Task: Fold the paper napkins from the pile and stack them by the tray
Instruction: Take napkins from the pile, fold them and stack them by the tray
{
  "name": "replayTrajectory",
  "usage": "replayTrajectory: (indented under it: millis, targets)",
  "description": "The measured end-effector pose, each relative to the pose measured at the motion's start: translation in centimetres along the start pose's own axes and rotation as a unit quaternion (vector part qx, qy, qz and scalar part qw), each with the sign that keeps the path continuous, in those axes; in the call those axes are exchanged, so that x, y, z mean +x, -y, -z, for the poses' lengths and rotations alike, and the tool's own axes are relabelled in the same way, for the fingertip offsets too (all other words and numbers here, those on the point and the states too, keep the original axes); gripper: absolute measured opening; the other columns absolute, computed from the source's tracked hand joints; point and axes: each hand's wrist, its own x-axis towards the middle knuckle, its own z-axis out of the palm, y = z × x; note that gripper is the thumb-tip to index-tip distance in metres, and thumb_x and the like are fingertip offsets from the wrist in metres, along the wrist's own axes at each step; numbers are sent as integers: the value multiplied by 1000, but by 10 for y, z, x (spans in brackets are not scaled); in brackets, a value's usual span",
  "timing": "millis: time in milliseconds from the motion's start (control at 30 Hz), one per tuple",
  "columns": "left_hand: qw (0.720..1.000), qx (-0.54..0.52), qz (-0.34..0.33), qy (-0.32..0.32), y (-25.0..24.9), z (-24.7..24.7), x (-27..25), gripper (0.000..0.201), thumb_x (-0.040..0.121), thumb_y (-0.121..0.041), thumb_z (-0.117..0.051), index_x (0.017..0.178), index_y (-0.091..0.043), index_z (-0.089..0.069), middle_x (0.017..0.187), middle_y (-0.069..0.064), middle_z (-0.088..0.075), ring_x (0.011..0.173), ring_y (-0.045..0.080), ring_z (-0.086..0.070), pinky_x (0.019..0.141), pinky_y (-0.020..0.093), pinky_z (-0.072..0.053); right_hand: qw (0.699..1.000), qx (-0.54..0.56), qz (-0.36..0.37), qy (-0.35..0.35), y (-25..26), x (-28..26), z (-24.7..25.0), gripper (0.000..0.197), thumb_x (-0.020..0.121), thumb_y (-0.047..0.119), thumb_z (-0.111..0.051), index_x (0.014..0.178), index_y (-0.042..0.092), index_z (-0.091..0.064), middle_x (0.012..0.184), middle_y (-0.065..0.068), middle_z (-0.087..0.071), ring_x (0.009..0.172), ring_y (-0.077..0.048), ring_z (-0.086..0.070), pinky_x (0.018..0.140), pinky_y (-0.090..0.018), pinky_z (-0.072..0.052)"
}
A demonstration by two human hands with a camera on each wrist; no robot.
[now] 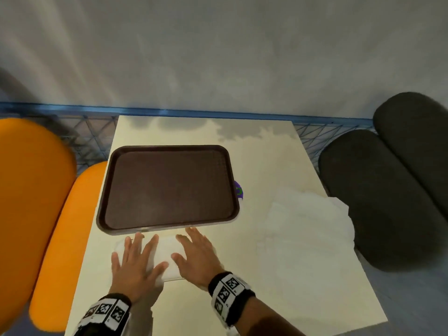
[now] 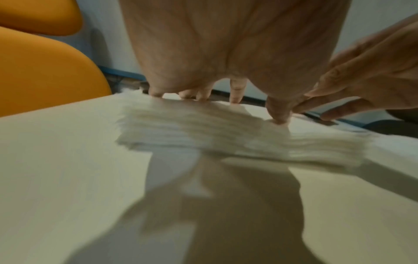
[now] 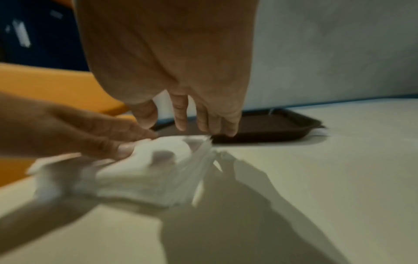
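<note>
Head view: both hands lie flat with fingers spread on the folded stack, left hand and right hand side by side, holding nothing. The stack runs along the tray's near edge. The pile lies by the tabletop's right edge, nearer the right hand.

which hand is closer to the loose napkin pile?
Right. The right hand rests on the folded stack by the tray, on the side toward the pile. The left hand lies on the stack's far side.
</note>
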Motion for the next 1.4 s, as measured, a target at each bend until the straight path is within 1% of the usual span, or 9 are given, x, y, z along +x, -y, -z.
replayTrajectory:
  millis: [133,233,333,467,667,933,1100,1233,1400]
  targets:
    - [990,-60,-88,-96,-50,11,-10,63,85,-69,-32,123,-29,-62,139,2,-54,133,28,-48,106,56,-35,979,153,-77,-109,-54,-42,40,26,95,34,-47,102,21,-67,105,2,-71,94,-17,-64,85,-35,-53]
    - [980,-122,-157,7,-114,4,-11,36,88,-61,-39,107,-40,-62,113,-12,-63,106,16,-62,92,34,-48,968,138,-164,-127,-120,-82,62,36,88,39,-38,87,19,-68,90,3,-73,83,-18,-67,75,-33,-54]
    - [963,-104,-210,134,-174,-17,-4,3,95,-51,-48,97,-49,-49,110,-19,-59,108,8,-57,94,29,-47,943,105,-277,-153,-190,-118,82,20,96,28,-53,87,18,-67,92,2,-73,88,-19,-68,76,-31,-53]
    - [953,-53,-249,164,-251,-42,-2,29,98,-49,-46,122,-35,-54,127,-11,-56,120,13,-53,100,29,-42,896,91,-383,-206,-263,-148,110,10,96,26,-59,99,20,-66,108,-3,-69,101,-20,-65,79,-22,-43]
    - [944,89,-250,197,-316,-74,5,59,101,-50,-40,154,-32,-24,167,-6,0,154,18,-3,123,43,-11,845,204,-443,-219,-309,-147,137,65,87,40,-72,136,8,-45,135,-17,-45,126,-36,-47,103,-43,-41]
    - [940,87,-207,259,-306,-91,11,107,66,-95,-11,155,-35,-22,166,-7,10,154,17,5,122,49,-7,819,304,-415,-255,-334,-141,136,24,81,31,-79,88,16,-63,97,-4,-70,93,-25,-63,83,-32,-47]
    - [946,63,-203,246,-308,-94,9,57,102,-42,-44,154,-35,-23,166,-10,10,153,14,9,122,49,-1,829,386,-335,-228,-328,-143,141,37,82,22,-77,60,18,-47,60,6,-50,64,-18,-48,64,-30,-39]
    - [947,82,-192,244,-309,-96,5,57,102,-44,-43,154,-34,-23,166,-8,11,153,16,9,121,51,-2,892,161,-301,-298,-318,-151,148,25,86,27,-71,70,24,-52,84,5,-48,85,-20,-53,74,-33,-48]
    - [953,63,-178,236,-310,-86,-5,61,98,-53,-46,152,-33,-29,167,-4,0,154,16,1,123,46,-6,899,318,-191,-232,-287,-163,181,22,86,13,-60,70,14,-45,68,0,-51,64,-17,-47,62,-27,-41]
